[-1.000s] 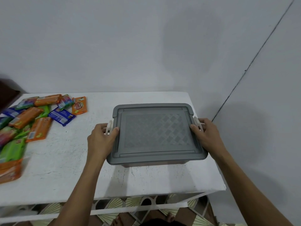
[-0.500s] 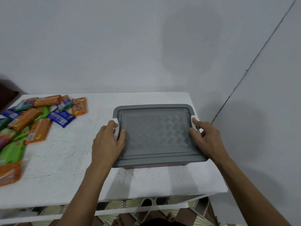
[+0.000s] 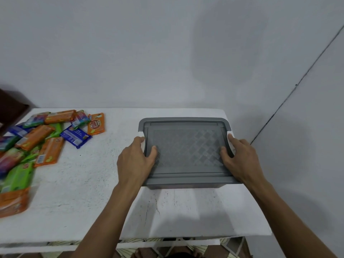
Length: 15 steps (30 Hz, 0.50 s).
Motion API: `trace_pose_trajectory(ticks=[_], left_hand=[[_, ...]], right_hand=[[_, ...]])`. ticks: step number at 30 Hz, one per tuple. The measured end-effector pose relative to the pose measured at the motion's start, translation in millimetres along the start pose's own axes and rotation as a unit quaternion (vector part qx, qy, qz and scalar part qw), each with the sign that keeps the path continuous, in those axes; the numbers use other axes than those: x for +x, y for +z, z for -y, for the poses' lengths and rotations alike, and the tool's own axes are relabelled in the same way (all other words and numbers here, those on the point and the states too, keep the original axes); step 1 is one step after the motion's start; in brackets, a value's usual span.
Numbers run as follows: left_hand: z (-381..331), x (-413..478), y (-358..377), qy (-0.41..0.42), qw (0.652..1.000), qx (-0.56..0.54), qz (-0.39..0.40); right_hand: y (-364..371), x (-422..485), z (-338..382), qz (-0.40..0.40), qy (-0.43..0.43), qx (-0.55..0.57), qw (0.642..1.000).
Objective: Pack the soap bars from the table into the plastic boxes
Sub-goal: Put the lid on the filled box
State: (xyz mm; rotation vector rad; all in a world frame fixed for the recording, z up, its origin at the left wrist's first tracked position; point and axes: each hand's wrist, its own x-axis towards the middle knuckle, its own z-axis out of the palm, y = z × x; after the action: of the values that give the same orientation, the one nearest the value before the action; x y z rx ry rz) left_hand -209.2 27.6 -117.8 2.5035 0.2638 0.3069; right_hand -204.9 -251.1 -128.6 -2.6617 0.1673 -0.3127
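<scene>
"One plastic box [image 3: 186, 186] to log?" the clerk asks.

"One, confirmed. It stands on the right half of the white table [image 3: 83, 192], closed under one grey lid [image 3: 186, 151]."

"Hands?"

"Two, both on the lid. Left hand [image 3: 133, 162] grips the lid's left edge, thumb lying on top and fingers curled over the side. Right hand [image 3: 242, 161] mirrors it on the right edge. Whether the lid is lifted off its seat, I cannot tell."

"Soap bars [image 3: 35, 136]?"

"None in the box that I can see. All are in one loose heap at the table's left end, well apart from the box. At least a dozen: five orange wrappers, two blue, about three green, the rest multicoloured. The heap overlaps and runs off the left edge of the view, so no exact total."
</scene>
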Motion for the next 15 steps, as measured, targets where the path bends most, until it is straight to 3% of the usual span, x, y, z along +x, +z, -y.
trace_pose_trajectory(ticks=[15], left_hand=[[-30, 131, 41, 0.048, 0.998, 0.032, -0.015]], right_hand=[[23, 137, 5, 0.002, -0.009, -0.039, 0.999]])
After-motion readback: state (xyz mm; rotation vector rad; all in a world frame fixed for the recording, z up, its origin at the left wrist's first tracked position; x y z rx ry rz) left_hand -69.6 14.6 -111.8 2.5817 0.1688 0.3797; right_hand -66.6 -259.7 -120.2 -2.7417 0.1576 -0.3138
